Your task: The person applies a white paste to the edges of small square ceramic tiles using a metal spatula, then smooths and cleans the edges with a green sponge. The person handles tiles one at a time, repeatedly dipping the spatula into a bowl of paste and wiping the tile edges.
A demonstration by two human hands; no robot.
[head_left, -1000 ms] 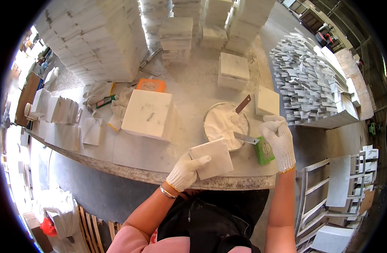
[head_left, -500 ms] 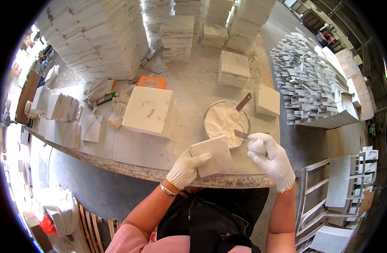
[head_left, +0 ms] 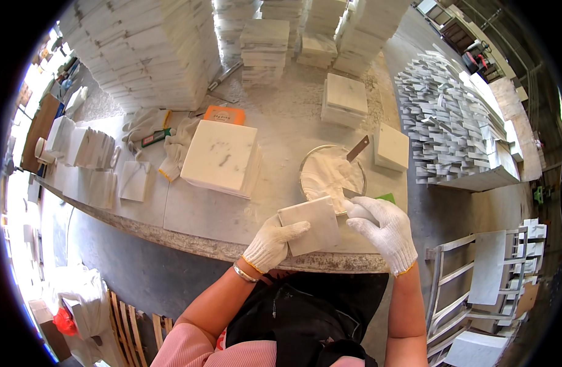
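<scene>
Presently left hand (head_left: 270,244) grips stiff, weighty, chip-prone stone tile (head_left: 310,224) by its edge; right hand (head_left: 385,231) clenched around a tool beside it.

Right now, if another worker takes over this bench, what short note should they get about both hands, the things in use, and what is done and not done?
Left hand: gloved, grip on a small white square tile, held over the near edge of the stone bench.
Right hand: gloved, closed on a tool beside the tile's right edge; the tool is mostly hidden.
Metal bowl of white paste sits just behind the tile, with a brown-handled scraper standing in it.
A stack of larger white tiles lies to the left.
Done: tile picked up. Whether paste is on it cannot be told.
Left: the tile is not yet put down.
</scene>
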